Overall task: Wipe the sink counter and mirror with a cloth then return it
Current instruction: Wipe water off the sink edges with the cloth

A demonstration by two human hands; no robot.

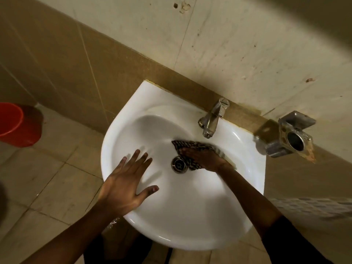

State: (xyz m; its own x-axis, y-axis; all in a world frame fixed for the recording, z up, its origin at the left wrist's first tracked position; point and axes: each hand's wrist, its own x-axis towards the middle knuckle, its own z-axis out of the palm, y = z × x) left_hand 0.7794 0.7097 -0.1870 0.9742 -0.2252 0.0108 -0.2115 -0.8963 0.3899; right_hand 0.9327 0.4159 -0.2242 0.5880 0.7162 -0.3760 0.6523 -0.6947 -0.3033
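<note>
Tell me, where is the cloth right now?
In the head view the cloth lies in the sink, just right of the drain and below the tap, pressed under the right hand.

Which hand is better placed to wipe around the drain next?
Right. The right hand presses the checked cloth flat in the basin beside the drain. The left hand rests spread and empty on the sink, away from the cloth.
</note>
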